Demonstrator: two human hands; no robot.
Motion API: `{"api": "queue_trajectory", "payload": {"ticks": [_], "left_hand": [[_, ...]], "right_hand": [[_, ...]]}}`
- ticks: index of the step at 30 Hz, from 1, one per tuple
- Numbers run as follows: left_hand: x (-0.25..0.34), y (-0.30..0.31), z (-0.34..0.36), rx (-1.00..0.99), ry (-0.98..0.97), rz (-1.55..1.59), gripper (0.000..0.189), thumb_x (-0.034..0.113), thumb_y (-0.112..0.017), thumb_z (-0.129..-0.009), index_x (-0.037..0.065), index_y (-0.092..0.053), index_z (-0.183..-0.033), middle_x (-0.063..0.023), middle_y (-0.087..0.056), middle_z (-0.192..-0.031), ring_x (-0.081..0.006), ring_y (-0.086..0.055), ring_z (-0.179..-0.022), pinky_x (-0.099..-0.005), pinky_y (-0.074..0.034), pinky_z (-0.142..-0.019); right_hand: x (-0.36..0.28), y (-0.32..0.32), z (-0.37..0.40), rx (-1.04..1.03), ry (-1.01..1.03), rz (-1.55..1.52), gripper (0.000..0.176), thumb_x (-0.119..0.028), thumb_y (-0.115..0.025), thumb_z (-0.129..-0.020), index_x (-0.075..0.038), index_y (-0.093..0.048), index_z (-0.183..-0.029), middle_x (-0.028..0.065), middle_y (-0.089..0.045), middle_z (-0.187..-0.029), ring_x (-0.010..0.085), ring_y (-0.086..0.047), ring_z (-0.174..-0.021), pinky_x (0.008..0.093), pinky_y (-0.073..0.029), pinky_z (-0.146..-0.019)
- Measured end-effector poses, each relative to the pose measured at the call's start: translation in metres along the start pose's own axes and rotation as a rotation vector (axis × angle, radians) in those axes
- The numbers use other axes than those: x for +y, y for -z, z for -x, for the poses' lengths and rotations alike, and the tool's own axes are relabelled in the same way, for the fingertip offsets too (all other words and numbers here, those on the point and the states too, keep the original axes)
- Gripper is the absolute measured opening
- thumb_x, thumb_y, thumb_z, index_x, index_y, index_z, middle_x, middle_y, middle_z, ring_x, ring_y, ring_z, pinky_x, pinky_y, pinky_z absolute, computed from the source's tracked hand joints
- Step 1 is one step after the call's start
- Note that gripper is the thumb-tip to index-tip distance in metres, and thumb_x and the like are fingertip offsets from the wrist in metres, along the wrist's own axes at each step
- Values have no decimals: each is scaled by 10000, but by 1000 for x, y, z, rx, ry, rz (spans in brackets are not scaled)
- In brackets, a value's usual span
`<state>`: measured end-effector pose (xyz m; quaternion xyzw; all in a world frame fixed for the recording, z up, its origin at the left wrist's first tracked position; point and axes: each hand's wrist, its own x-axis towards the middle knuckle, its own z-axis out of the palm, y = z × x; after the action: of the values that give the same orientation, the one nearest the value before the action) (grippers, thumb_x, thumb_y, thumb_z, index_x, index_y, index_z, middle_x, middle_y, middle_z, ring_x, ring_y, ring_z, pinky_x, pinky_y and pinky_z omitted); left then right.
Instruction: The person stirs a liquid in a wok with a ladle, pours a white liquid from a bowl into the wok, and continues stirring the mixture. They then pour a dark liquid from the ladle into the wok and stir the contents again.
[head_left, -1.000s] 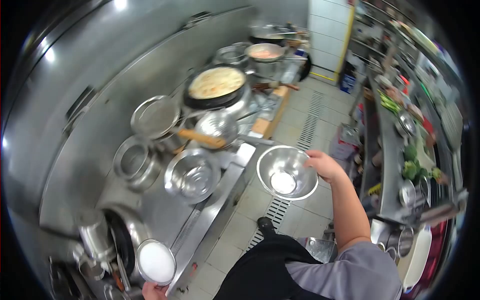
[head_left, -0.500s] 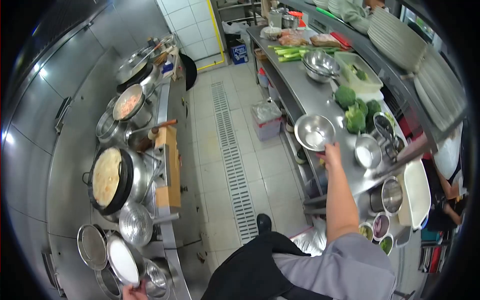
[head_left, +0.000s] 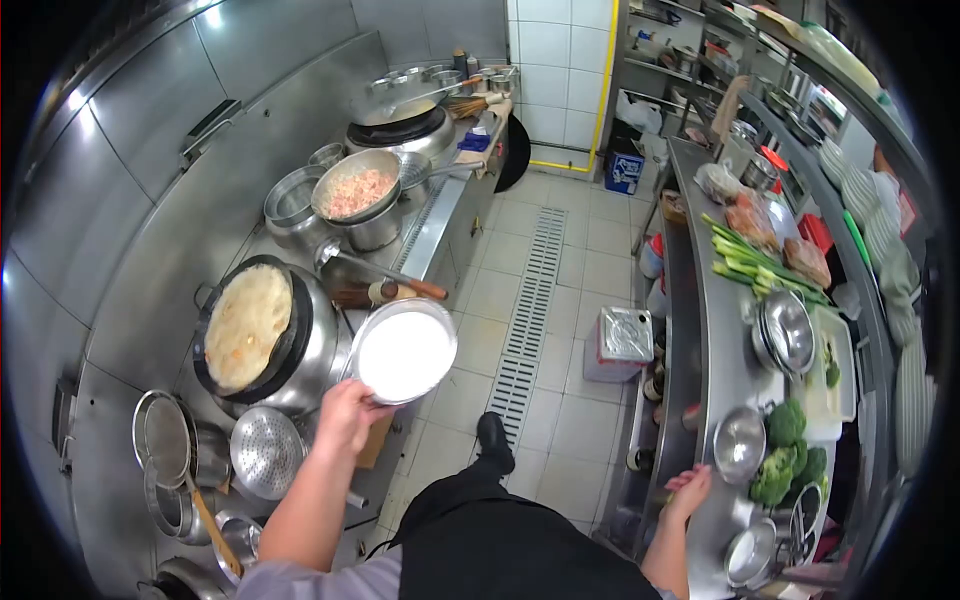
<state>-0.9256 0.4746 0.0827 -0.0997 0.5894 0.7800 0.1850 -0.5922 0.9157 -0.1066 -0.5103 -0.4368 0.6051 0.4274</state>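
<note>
Bowl (head_left: 376, 389) of white contents (head_left: 406, 350) — left hand (head_left: 351, 416) gripping rim; right hand (head_left: 688, 490) open, near steel bowl (head_left: 740, 445).

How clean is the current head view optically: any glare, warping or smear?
Head view: wide-angle bowing with black corners; bright glints on the steel wall; the white contents of the held bowl look washed out, featureless; broccoli reads fairly sharp.

Steel wall panels (head_left: 135, 170) at 9 to 11 o'clock, with bright light reflections. White wall tiles (head_left: 543, 70), yellow strip (head_left: 602, 95): 12 to 1 o'clock. Pale tiled floor (head_left: 562, 350), slotted drain (head_left: 530, 320) toward 12 o'clock. Steel worktop (head_left: 705, 330) at 3 o'clock.
</note>
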Motion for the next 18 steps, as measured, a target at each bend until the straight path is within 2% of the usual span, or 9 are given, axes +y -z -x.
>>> {"api": "queue_trajectory", "payload": {"ticks": [2,3,4,5,6,8,11,15,18], "left_hand": [[-1,-29,-51,17,27,4,149,39,-477,-810,-58,-539,-903,-141,-604,-852,-268,-641,-793,-464,-557,-782],[-3,-41,-74,11,33,4,149,39,-477,-810,-58,-539,-903,-141,-604,-852,-268,-641,-793,-464,-557,-782],[-1,-53,-102,-30,51,-35,155,54,-484,-824,-52,-548,-915,-142,-626,-885,-253,-650,-801,-430,-558,-769],[2,-65,-133,-71,60,-69,161,69,-490,-837,-47,-558,-926,-143,-649,-919,-239,-658,-808,-396,-559,-755],[4,-79,-162,-78,57,-59,161,69,-490,-837,-47,-558,-926,-143,-649,-919,-239,-658,-808,-396,-559,-755],[5,-104,-214,-101,47,-72,145,71,-489,-839,-41,-559,-900,-135,-643,-882,-232,-657,-777,-384,-565,-725],[9,-143,-288,-95,39,-79,144,69,-484,-841,-37,-554,-908,-123,-631,-849,-227,-652,-762,-380,-568,-726],[22,-198,-379,-119,44,-21,136,45,-474,-828,-63,-509,-904,-159,-614,-843,-267,-648,-763,-382,-572,-725],[35,-241,-439,-65,7,-5,130,29,-466,-817,-72,-489,-894,-180,-607,-859,-281,-647,-761,-389,-573,-734]], "right_hand": [[29,-17,3,-233,-95,360,298,-333,-464,-977,-42,-519,-1015,34,-491,-662,117,-501,-450,254,-433,-396],[36,-19,5,-471,-158,478,232,-273,-513,-955,-54,-536,-1025,41,-523,-692,123,-527,-473,259,-440,-398],[29,-20,10,-726,-213,771,222,-218,-557,-914,-60,-535,-1069,68,-606,-786,174,-616,-587,292,-519,-532],[26,-22,13,-869,-328,1018,377,-270,-621,-868,-46,-538,-1160,110,-648,-962,239,-655,-827,353,-529,-757],[27,-27,10,-965,-365,1163,370,-266,-620,-866,-45,-541,-1152,110,-648,-957,238,-653,-820,352,-529,-750],[32,-36,-4,-974,-414,1287,357,-259,-619,-863,-43,-548,-1137,110,-646,-948,235,-651,-807,349,-529,-735],[36,-66,-43,-818,-428,1279,336,-249,-618,-857,-41,-557,-1115,109,-645,-934,231,-647,-787,345,-530,-714],[45,-121,-105,-658,-443,1216,310,-236,-615,-850,-38,-570,-1084,107,-642,-915,226,-643,-760,339,-530,-686],[58,-166,-157,-644,-437,1224,290,-225,-614,-845,-36,-580,-1062,106,-640,-901,222,-639,-740,335,-530,-664]]}}
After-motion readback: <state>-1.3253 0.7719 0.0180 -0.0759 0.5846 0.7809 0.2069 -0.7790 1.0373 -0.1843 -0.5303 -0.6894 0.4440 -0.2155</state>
